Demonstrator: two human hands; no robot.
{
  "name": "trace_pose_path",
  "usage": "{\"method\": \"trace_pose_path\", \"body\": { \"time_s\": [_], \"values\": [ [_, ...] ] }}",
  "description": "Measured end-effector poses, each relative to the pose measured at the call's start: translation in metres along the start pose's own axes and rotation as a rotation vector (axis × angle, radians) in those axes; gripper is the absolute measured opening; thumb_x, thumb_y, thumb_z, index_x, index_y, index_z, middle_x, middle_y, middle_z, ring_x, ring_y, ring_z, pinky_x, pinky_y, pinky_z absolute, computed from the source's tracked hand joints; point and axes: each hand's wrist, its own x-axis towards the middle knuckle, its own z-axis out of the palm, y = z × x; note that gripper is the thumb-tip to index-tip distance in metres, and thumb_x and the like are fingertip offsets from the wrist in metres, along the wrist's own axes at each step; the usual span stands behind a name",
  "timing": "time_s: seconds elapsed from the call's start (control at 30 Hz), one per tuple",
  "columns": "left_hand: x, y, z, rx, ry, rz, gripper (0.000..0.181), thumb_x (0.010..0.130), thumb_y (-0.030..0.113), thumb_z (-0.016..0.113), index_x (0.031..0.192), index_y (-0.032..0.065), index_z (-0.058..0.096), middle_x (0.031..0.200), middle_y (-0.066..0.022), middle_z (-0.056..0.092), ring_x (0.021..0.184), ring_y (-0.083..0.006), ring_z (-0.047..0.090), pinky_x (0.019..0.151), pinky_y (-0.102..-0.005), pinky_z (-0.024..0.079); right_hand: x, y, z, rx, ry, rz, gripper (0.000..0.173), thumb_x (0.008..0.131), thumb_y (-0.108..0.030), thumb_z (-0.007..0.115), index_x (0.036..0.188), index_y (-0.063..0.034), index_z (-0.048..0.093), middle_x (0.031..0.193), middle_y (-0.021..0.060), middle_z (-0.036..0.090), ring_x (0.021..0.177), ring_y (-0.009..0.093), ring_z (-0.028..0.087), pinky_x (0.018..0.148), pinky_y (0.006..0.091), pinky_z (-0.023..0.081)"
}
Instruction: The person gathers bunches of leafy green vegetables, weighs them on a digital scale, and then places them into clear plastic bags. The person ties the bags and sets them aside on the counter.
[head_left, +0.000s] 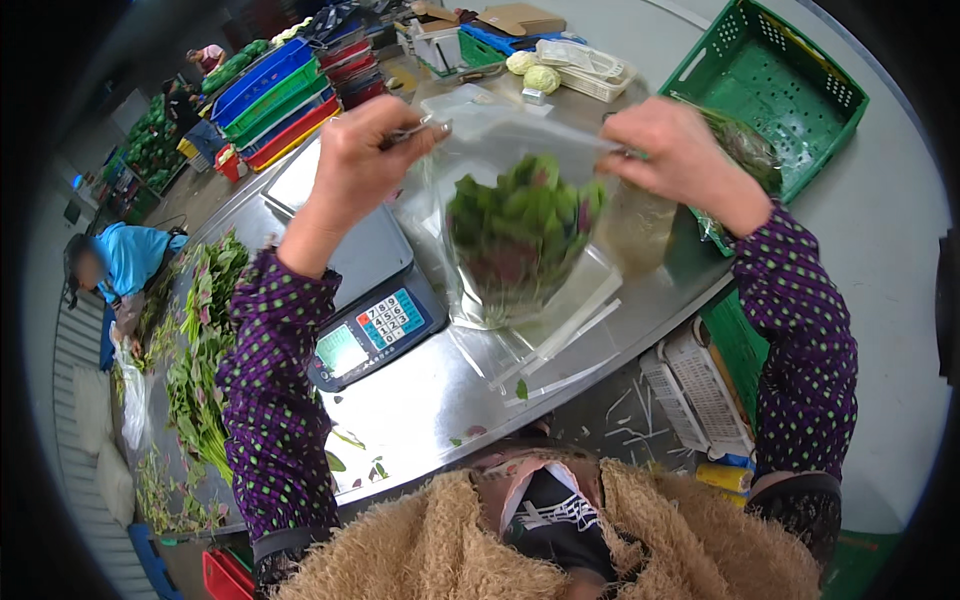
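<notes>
A clear plastic bag (517, 127) hangs upright between my hands, its top edge stretched wide. Inside sits a bunch of leafy greens (510, 202) with green and purplish red leaves. At the upper left corner of the bag, my left hand (379, 142) pinches the film. The other upper corner is gripped by my right hand (664, 150). Below and behind the bag, flat clear bags (577, 315) lie on the steel table (420, 405). Left of the bag stands a digital weighing scale (375, 330) with a keypad and a lit display, its plate partly hidden by my left arm.
Loose leafy stems (202, 352) are heaped along the table's left side. A green crate (795, 97) stands at the right, with bagged greens (739, 146) by it. Cabbages (542, 78) and a white basket (596, 71) lie at the back. A co-worker in blue (135, 259) handles greens at far left.
</notes>
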Motion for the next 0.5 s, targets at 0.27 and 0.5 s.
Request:
{"method": "trace_pose_path", "body": {
  "time_s": [0.27, 0.5],
  "values": [
    [-0.166, 0.145, -0.009, -0.285, -0.326, 0.209, 0.015, 0.071, 0.006, 0.068, 0.083, -0.0005, 0.062, 0.078, -0.0071, 0.059, 0.062, -0.0173, 0.06, 0.051, -0.0276, 0.049, -0.159, -0.151, -0.016, 0.217, -0.201, 0.069, 0.02, 0.082, -0.012, 0.057, 0.097, -0.0062, 0.067, 0.091, 0.0079, 0.063, 0.081, 0.02, 0.059, 0.071, 0.0367, 0.046],
    [-0.332, 0.218, 0.064, -0.366, -0.48, 0.181, 0.028, 0.064, 0.009, 0.064, 0.089, -0.003, 0.059, 0.088, -0.0111, 0.058, 0.069, -0.0192, 0.06, 0.056, -0.0276, 0.051, -0.204, -0.284, 0.055, 0.64, -0.327, 0.402, 0.021, 0.074, -0.017, 0.07, 0.091, -0.0053, 0.067, 0.087, 0.0055, 0.061, 0.083, 0.022, 0.06, 0.069, 0.0323, 0.047]
  ]
}}
